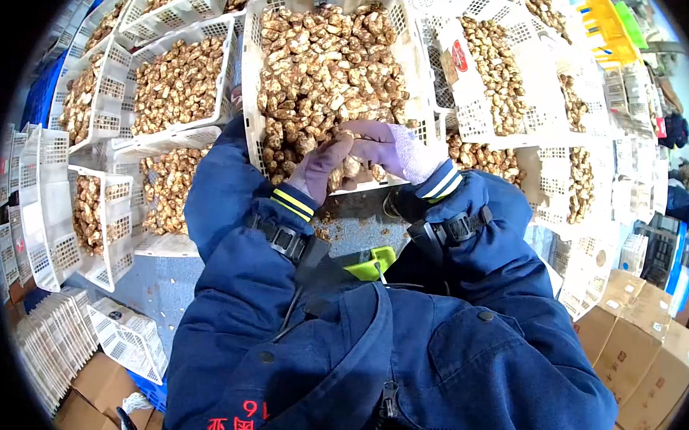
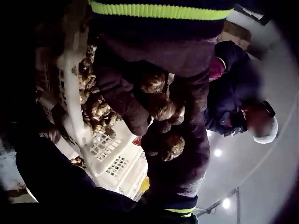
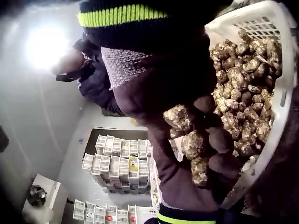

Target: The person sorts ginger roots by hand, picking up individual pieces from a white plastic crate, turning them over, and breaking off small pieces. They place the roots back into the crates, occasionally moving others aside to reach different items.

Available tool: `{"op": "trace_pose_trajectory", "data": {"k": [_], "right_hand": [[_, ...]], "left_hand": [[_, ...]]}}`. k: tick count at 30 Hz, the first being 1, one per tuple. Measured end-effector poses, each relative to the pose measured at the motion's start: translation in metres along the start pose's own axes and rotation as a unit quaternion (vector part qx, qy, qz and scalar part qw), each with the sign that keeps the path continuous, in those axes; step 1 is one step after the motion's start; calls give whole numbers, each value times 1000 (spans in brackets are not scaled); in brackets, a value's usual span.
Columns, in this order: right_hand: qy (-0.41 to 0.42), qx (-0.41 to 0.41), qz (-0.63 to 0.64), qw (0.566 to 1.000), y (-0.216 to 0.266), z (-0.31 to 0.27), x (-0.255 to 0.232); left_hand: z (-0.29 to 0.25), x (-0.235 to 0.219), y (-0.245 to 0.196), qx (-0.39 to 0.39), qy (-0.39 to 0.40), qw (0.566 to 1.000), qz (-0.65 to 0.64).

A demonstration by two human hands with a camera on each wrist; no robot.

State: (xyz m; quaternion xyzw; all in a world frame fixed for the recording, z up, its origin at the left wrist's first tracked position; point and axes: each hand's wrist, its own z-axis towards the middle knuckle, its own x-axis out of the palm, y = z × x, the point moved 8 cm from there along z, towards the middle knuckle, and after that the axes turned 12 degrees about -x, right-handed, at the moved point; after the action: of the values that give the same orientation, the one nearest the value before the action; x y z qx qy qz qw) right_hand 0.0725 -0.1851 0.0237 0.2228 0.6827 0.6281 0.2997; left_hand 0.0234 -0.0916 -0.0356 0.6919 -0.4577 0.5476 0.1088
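Note:
Both hands wear purplish gloves and meet at the near edge of a white plastic crate [image 1: 252,70] full of brown-and-white lumpy mushrooms [image 1: 329,66]. My left hand [image 1: 316,169] curls its fingers around mushrooms close to the crate's near rim. From the other side, my right hand [image 1: 388,149] also holds mushrooms, its fingers touching the left ones. Several mushrooms [image 3: 192,143] sit bunched between the two gloves in the right wrist view. The left wrist view shows the cluster [image 2: 161,106] too, with another mushroom [image 2: 173,147] against the right glove.
More mushroom crates [image 1: 176,85] stand on the left and a further crate [image 1: 492,75] on the right. Cardboard boxes [image 1: 626,346] are stacked at lower right. Empty crates [image 1: 49,347] are nested at lower left. Another person [image 2: 233,88] is nearby.

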Motion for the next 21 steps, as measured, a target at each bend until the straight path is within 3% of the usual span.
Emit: {"op": "trace_pose_trajectory", "data": {"k": [2, 3, 4, 5, 6, 7, 9, 10, 11, 12, 13, 14, 16, 17, 18, 19, 20, 21], "right_hand": [[-2, -47, -25, 999, 6, 2, -7], [2, -45, -82, 996, 7, 4, -15], [-2, -174, -232, 957, 11, 5, -23], [-41, -80, -68, 994, 2, 5, -30], [-77, 17, 98, 992, -7, 2, -31], [-111, 113, 260, 952, -17, -5, -25], [-90, 49, 291, 951, -4, -2, -22], [-79, 17, 306, 948, 3, -1, -21], [-39, 14, 270, 962, 5, 0, -19], [-14, -130, 132, 983, 20, 4, -26], [12, -271, -10, 962, 45, 7, -23], [20, -177, 34, 983, 36, 7, -21], [-15, -29, 165, 986, 32, 6, -13], [-5, -80, 138, 987, 34, 11, -13], [3, -129, 108, 986, 35, 12, -14], [-3, -129, 95, 987, 38, 12, -15], [-10, -129, 82, 988, 44, 12, -16], [-35, -96, 138, 985, 44, 9, -15]], "left_hand": [[1, -30, 8, 102, -126, 986, -41], [-2, -25, 3, 97, -133, 985, -48], [-5, -20, -3, 92, -141, 984, -54], [-10, -7, -12, 101, -108, 989, 12], [-16, 7, -21, 110, -74, 988, 79], [-26, 4, -36, 160, -66, 984, 45], [-47, -3, -66, 257, -38, 965, -18], [-81, 2, -97, 399, -138, 903, -78], [-101, 15, -120, 386, 70, 916, -83], [-134, 29, -138, 429, 95, 896, -59], [-161, 19, -144, 476, 9, 867, -145], [-172, 5, -138, 486, -24, 853, -185], [-153, -11, -120, 405, -74, 906, -93], [-129, -17, -96, 322, -117, 932, -119], [-116, 0, -78, 307, -247, 918, 46], [-91, 4, -61, 235, -237, 937, 104], [-64, 8, -38, 113, -160, 980, -30], [-47, 15, -31, 124, -156, 980, 29]]}}
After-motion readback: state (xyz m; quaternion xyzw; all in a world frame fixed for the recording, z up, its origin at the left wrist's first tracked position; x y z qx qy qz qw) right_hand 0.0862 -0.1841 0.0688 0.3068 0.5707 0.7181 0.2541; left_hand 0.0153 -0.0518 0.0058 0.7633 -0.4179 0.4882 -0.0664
